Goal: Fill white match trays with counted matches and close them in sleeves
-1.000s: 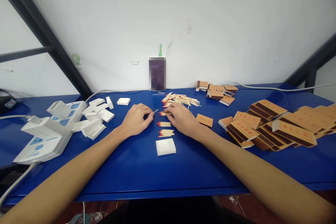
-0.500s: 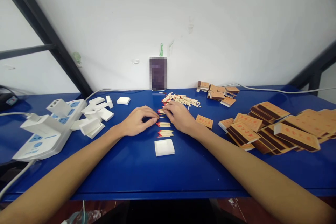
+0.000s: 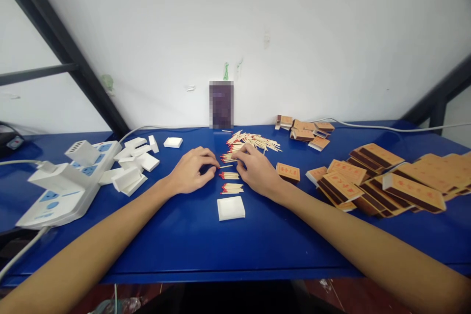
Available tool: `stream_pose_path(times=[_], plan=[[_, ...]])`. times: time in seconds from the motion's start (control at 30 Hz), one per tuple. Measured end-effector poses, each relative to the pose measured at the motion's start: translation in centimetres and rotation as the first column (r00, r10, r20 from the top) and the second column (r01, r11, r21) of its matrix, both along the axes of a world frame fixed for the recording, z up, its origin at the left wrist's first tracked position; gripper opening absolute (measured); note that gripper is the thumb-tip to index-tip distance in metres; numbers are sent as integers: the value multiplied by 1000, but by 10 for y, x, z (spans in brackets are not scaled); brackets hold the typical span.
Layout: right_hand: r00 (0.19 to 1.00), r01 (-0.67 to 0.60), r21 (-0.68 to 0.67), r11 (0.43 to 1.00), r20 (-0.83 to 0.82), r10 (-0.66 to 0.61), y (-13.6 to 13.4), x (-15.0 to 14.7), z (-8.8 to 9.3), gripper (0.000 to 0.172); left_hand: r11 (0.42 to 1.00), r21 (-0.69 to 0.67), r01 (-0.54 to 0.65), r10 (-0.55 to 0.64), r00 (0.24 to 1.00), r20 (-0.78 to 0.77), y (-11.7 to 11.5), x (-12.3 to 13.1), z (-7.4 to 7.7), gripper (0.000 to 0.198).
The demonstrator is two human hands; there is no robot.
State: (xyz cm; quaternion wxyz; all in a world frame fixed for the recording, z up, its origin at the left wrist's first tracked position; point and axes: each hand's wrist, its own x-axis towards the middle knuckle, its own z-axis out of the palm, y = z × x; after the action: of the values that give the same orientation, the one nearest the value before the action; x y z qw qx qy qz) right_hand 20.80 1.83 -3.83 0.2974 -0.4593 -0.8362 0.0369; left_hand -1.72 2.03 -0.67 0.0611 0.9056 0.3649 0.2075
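Observation:
My left hand rests at the left of the match rows, fingers curved and thumb apart. Its fingertips are by the head end of a single match. Across from it, my right hand has bent fingertips at the tail ends of a small row of red-headed matches; they hide part of it. I see no match lifted in either hand. Nearer me lie two small bundles of matches, and below them a white matchbox tray. A loose match heap spreads behind my right hand.
White trays lie at left beside a white power strip with plugs. One matchbox sits right of my right hand. More matchboxes are piled at right, with others near the wall. A pixelated dark object stands behind.
My right hand has drawn slightly down and toward me, showing more of the match row. My left hand has shifted slightly left, away from the matches.

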Motion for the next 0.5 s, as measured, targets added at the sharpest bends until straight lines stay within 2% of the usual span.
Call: stream_pose_path(times=[0.33, 0.5], plan=[[989, 13, -56, 998, 150, -4, -3, -3, 7, 34, 997, -32, 74, -76, 995, -65, -2, 1, 1, 32], [986, 10, -54, 999, 168, 0, -3, -3, 8, 34, 1000, -6, -18, 18, 998, -61, -2, 2, 0, 36]])
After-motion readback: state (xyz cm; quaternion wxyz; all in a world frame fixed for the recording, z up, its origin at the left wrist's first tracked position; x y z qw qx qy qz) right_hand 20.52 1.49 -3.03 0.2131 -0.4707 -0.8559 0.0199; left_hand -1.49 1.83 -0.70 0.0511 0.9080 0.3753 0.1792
